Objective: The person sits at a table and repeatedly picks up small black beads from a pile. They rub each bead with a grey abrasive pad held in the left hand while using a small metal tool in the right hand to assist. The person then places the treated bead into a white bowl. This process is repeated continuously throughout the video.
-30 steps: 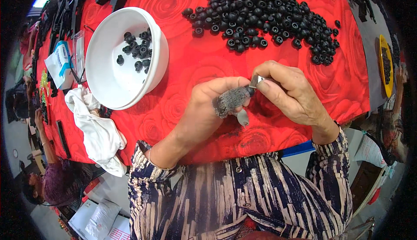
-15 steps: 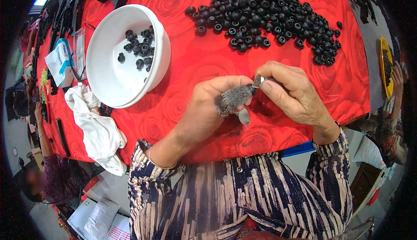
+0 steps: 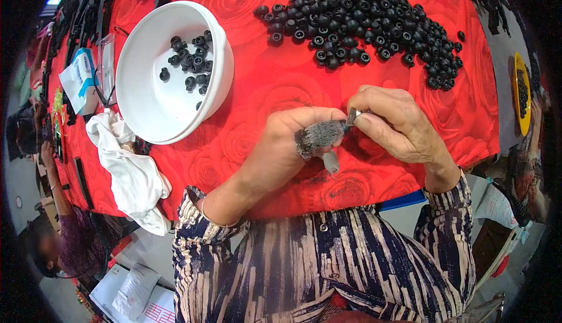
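Note:
Over the red cloth, my left hand [image 3: 275, 153] is closed, with a worn grey knitted cover [image 3: 321, 137] on one digit and a pale cover [image 3: 331, 162] on another. Pinched at its fingertips is a small black part [image 3: 347, 129], mostly hidden. My right hand [image 3: 401, 125] grips a small flat metal blade [image 3: 352, 116] between thumb and bent forefinger. The blade's edge meets the black part where both hands come together. Dark crumbs [image 3: 345, 194] lie on the cloth below.
A white bowl [image 3: 137, 100] holds several black knobs [image 3: 190, 62]. Beyond my hands spreads a big pile of black knobs [image 3: 357, 21]. A white cloth [image 3: 132, 182] lies left, near a tissue pack [image 3: 80, 83]. Other people sit at both sides; a yellow tray [image 3: 521, 92] is far right.
The blade has tilted to a steeper angle against the black part. Both hands have shifted very slightly to the right, still close together.

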